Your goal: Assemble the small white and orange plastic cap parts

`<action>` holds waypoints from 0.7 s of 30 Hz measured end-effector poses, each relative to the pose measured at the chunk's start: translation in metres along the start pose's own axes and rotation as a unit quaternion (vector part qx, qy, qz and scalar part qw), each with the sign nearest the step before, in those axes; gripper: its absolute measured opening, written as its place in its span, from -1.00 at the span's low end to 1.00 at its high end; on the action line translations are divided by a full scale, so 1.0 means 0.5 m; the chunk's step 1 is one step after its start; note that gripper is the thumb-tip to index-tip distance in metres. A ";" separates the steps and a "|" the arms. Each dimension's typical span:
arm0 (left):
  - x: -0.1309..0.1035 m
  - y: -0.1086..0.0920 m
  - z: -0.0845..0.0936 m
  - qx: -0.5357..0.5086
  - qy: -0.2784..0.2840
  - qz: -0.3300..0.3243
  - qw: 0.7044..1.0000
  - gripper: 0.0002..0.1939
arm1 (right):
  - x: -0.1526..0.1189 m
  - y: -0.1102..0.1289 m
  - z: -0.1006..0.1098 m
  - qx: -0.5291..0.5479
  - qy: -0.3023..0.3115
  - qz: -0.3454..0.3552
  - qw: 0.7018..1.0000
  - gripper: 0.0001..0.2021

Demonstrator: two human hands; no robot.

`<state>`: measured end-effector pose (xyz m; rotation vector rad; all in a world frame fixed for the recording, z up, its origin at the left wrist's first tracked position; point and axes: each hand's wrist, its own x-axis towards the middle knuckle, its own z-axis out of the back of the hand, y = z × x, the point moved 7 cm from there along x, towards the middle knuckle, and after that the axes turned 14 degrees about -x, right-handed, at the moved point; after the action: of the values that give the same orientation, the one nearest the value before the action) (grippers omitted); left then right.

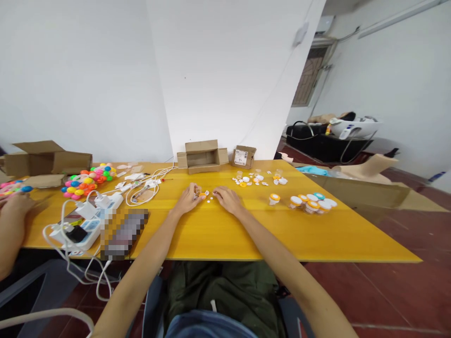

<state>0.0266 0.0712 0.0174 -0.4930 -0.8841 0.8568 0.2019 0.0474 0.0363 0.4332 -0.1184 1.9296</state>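
Observation:
My left hand [189, 199] is closed around a small clear piece with an orange part [202, 195], above the yellow table [211, 234]. Just right of it, my right hand [227, 199] has its fingertips pinched at a tiny piece too small to make out. Between the hands lie a white disc with holes [207, 193] and small white discs [208, 201]. Farther back on the right are loose orange and white rings [243, 184] and clear cups. One capped jar [274, 199] stands apart from a cluster of several capped jars [312, 205].
Open cardboard boxes [202, 157] stand at the back. On the left are a power strip [92, 227] with white cables, a blurred phone [126, 234] and colourful balls [88, 183]. Another person's hand [17, 206] is at the far left.

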 end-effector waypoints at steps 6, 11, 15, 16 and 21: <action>0.000 -0.001 -0.004 0.041 0.023 0.019 0.999 -0.57 | 0.006 -0.002 -0.017 -0.029 0.007 0.019 0.999 -0.78; 0.002 -0.004 -0.004 0.038 0.027 0.021 0.999 -0.57 | 0.009 -0.007 -0.028 0.008 -0.020 0.053 0.998 -0.76; 0.004 0.002 -0.001 0.031 0.005 0.032 0.999 -0.41 | 0.010 -0.005 -0.035 0.041 -0.031 0.076 0.996 -0.73; 0.004 0.003 0.001 0.028 -0.002 0.035 0.999 -0.39 | 0.010 -0.005 -0.036 0.048 -0.032 0.077 0.995 -0.72; 0.001 0.003 0.008 0.021 -0.030 0.066 0.997 -0.29 | 0.010 -0.012 -0.036 0.074 -0.050 0.072 0.993 -0.70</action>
<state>0.0231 0.0726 0.0188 -0.4945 -0.8944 1.0133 0.2015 0.0594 0.0205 0.6363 -0.0731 2.0668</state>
